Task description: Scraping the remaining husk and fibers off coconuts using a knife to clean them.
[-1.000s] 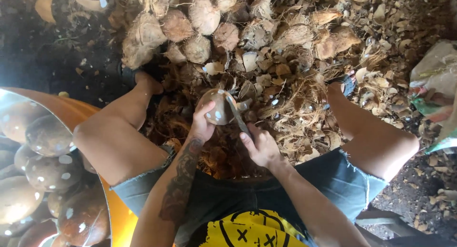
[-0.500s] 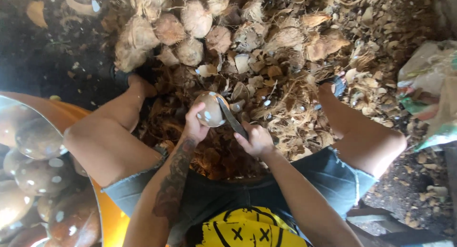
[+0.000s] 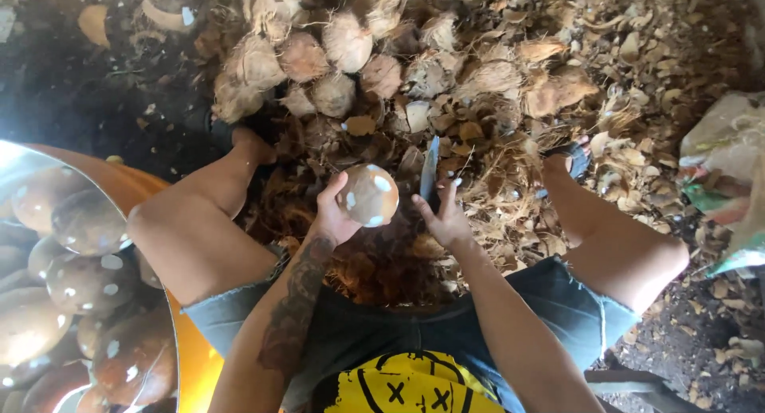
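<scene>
Coconut (image 3: pixel 367 195) in left grip (image 3: pixel 335 214)

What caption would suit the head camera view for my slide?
Seated person's left hand holds a round brown peeled coconut; right hand grips a grey metal knife above dry coconut husk scraps.

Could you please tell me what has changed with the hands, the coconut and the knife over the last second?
The left hand has turned the peeled coconut so its smooth, white-spotted side faces up. The right hand has drawn the knife off the coconut; the blade now stands apart beside it, pointing away from the person. Both grips are kept. The husk pile and the orange tub of peeled coconuts look unchanged.
</scene>
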